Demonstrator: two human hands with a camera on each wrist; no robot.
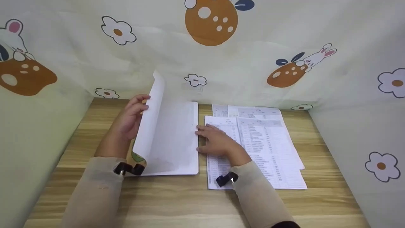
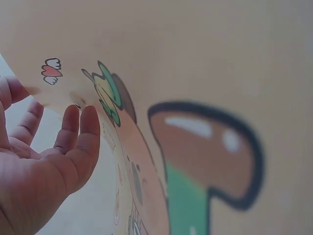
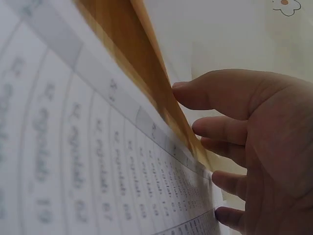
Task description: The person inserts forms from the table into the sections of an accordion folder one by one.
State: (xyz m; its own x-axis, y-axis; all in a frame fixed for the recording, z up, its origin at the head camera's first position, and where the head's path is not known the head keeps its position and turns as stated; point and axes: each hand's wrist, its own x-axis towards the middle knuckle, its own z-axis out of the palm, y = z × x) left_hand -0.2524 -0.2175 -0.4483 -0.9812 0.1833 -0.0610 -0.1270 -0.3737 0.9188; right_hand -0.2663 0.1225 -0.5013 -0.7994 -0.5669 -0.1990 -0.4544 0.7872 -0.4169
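Observation:
A booklet [image 1: 177, 139] with white pages and rounded corners lies on the wooden table, its cover [image 1: 150, 117] raised and bowed at the left. The cover's inner side is white; its tan outer side bears cartoon pictures, including a winged heart [image 2: 51, 71]. My left hand [image 1: 129, 118] is behind this cover, fingers loosely bent, with fingertips against the outer face near the upright edge. At the booklet's right edge, my right hand [image 1: 216, 141] lies low with fingers extended, fingertips right at that edge. The palm is over the printed sheets [image 1: 262, 148].
More printed sheets [image 1: 253, 111] lie partly under the front ones, toward the back wall. Cloth walls [image 1: 246, 69] with flowers, rabbits and orange fruit enclose the wooden table [image 1: 177, 199] at the back and both sides. Black wrist mounts [image 1: 227, 179] are strapped over the sleeves.

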